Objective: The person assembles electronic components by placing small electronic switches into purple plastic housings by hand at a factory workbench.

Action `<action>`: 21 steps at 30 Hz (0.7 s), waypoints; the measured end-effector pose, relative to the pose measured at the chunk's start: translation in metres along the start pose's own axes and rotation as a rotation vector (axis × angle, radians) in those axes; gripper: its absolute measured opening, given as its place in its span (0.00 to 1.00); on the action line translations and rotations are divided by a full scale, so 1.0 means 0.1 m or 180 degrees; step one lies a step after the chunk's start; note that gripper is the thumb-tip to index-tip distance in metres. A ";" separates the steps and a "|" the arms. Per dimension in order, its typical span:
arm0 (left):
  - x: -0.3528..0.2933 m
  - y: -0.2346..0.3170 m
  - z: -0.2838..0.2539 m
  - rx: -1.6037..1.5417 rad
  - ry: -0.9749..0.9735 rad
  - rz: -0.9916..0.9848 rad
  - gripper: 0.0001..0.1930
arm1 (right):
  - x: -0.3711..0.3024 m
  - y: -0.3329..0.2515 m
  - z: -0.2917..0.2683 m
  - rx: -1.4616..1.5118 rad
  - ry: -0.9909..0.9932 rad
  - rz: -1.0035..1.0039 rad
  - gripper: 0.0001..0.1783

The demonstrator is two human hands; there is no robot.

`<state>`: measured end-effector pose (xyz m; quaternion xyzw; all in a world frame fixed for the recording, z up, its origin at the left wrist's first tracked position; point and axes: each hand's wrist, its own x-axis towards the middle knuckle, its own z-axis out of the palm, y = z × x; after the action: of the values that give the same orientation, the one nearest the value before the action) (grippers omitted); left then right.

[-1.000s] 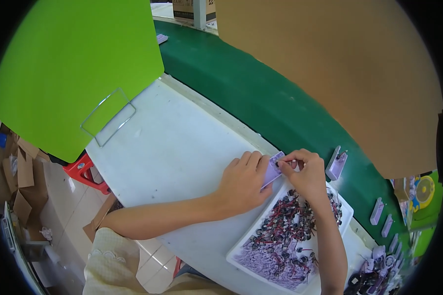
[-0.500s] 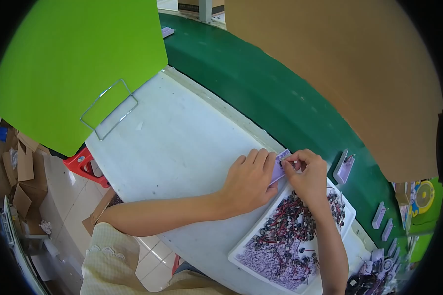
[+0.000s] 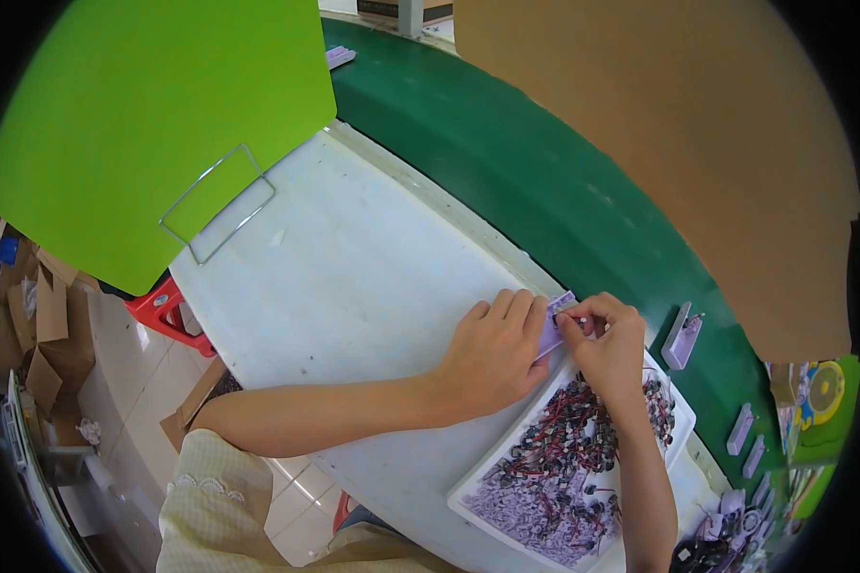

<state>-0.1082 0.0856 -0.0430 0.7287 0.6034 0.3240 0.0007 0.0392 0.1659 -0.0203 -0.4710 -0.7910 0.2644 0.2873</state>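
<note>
My left hand (image 3: 495, 346) is wrapped round a light purple plastic housing (image 3: 552, 336), a long shallow shell held over the table's far edge. Over the housing's open side, my right hand (image 3: 610, 346) pinches with thumb and fingertips. Something small and dark shows at those fingertips, too covered to name. Below my right wrist lies a white tray (image 3: 468, 498). In it are a pile of small dark parts with red and black wires (image 3: 556, 435) and a heap of small purple plastic pieces (image 3: 526, 511).
The white table (image 3: 354, 258) borders a green belt (image 3: 506, 143) bearing more purple housings (image 3: 681, 339). A bright green board (image 3: 162, 115) with a wire stand (image 3: 248, 224) occupies the left. Brown cardboard (image 3: 669, 134) covers the upper right. A red stool (image 3: 167, 310) stands beside the table.
The whole view has shifted slightly, with the belt and its housings appearing a little further right. Both hands stay at the purple housing, the right fingers still pinching over it.
</note>
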 end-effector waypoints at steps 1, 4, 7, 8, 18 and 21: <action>0.00 0.00 0.00 0.0023 -0.0045 -0.0018 0.25 | 0.00 0.00 0.01 -0.0039 0.0032 0.0008 0.04; 0.00 -0.01 0.01 0.0034 -0.0079 -0.0042 0.27 | 0.00 -0.12 0.03 -0.0423 0.0055 0.0226 0.04; -0.01 -0.03 -0.01 0.0014 -0.0087 -0.0060 0.27 | -0.01 -0.19 0.07 -0.0781 0.0098 0.0121 0.04; -0.01 -0.04 -0.02 0.0005 -0.0103 -0.0077 0.27 | 0.01 -0.19 0.06 -0.0776 0.0090 0.0126 0.04; -0.01 -0.01 0.00 -0.0130 -0.0066 -0.0155 0.25 | 0.01 -0.10 0.04 -0.0465 0.0040 -0.0131 0.04; -0.01 -0.02 0.00 -0.0034 0.0038 -0.0095 0.24 | 0.02 -0.11 0.01 -0.0352 -0.0014 -0.0001 0.03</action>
<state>-0.1098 0.0853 -0.0437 0.7177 0.6124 0.3315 0.0058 0.0312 0.1630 -0.0127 -0.4855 -0.8050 0.2214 0.2592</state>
